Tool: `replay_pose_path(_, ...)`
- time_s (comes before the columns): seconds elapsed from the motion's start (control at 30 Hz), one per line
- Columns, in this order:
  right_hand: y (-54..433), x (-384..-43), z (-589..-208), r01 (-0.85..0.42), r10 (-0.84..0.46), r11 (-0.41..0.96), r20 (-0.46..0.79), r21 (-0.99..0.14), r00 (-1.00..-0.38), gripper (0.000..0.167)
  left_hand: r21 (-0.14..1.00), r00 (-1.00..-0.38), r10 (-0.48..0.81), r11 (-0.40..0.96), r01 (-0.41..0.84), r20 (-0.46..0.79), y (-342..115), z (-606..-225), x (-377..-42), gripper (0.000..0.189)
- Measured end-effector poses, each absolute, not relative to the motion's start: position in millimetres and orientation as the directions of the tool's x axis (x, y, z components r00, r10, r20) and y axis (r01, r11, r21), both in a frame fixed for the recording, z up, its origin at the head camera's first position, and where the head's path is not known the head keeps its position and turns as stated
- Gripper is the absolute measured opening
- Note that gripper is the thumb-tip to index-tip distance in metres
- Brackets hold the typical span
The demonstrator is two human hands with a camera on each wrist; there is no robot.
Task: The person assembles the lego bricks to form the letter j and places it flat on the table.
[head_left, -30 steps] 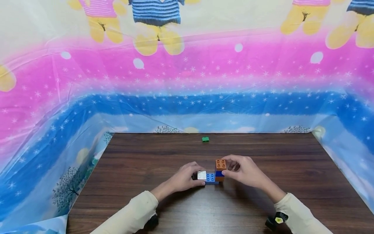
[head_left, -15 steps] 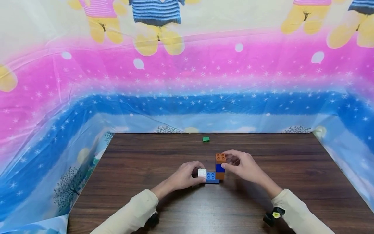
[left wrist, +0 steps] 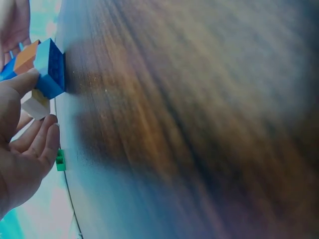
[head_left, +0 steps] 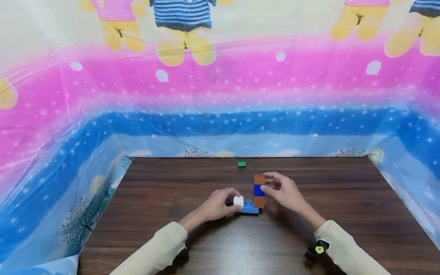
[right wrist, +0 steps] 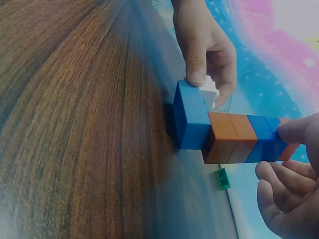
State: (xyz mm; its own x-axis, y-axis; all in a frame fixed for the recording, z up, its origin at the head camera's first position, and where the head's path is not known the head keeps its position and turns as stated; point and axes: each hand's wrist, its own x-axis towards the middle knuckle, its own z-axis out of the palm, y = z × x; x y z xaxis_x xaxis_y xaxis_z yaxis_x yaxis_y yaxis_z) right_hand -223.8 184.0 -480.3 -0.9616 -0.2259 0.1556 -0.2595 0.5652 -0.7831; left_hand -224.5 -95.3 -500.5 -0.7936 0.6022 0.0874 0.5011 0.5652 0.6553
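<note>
My left hand [head_left: 220, 204] pinches the left end of a joined set of building bricks. Its thumb presses the light blue base brick [right wrist: 194, 119] beside the white brick [head_left: 238, 201] on top, fingers curled behind. On the base's right end rises a stack: orange brick [head_left: 259, 202], dark blue brick [head_left: 258, 190] and another orange brick [head_left: 259, 179] uppermost. Its lowest brick juts past the base's end in the head view. The right hand [head_left: 284, 191] grips this stack, thumb on the dark blue brick. Studs show on the base between white brick and stack.
A small green brick [head_left: 242, 164] lies near the far edge of the dark wooden table [head_left: 154, 191]. Behind and beside the table hangs a printed cloth [head_left: 220, 122] in pink and blue. Black wrist cameras sit at both cuffs.
The right hand has moved up in the head view with the stack. The bricks have tipped back, showing more front and less top. The left hand has kept its grip, shifting slightly upward.
</note>
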Motion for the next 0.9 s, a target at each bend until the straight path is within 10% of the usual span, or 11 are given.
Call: replay_pose_path(0.9, 184, -249, -504, -0.164, -0.217, 0.482, 0.064, -0.861, -0.974, 0.054, 0.679, -0.805, 0.582, 0.544, 0.493, 0.118, -96, -502, -229, 0.032)
